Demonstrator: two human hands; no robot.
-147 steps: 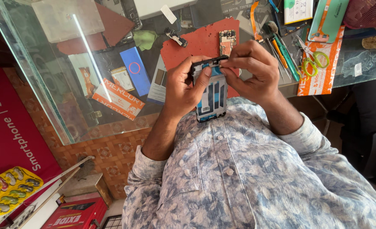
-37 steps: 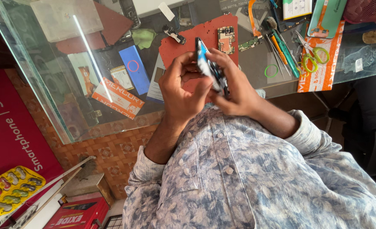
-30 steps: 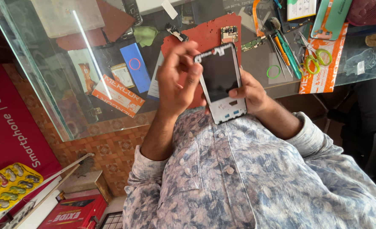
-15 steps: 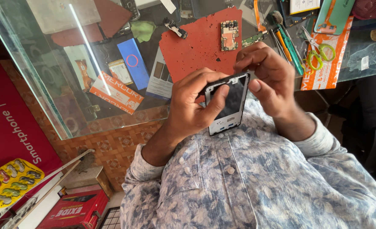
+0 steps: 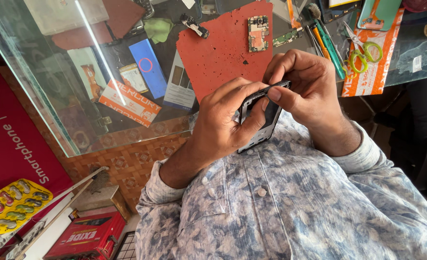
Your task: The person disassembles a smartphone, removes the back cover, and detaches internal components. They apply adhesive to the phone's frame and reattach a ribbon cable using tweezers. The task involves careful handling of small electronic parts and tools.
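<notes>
Both hands grip a dark phone frame [image 5: 261, 120] just below the red mat [image 5: 223, 53]. The left hand [image 5: 223, 127] wraps its side with fingers curled; the right hand [image 5: 305, 89] pinches its top edge.

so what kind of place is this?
Likely a phone repair counter. Both hands grip an opened phone frame above a glass counter; a bare circuit board lies on a red mat, with green-handled scissors alongside.

Two bare hands, left [image 5: 223, 123] and right [image 5: 307, 89], are gripping one dark rectangular phone frame [image 5: 261, 118]. One red rubber work mat [image 5: 218, 53] is lying on one glass counter [image 5: 54, 96], carrying one green circuit board [image 5: 258, 33]. One pair of green-handled scissors [image 5: 363, 45] is resting nearby.
</notes>
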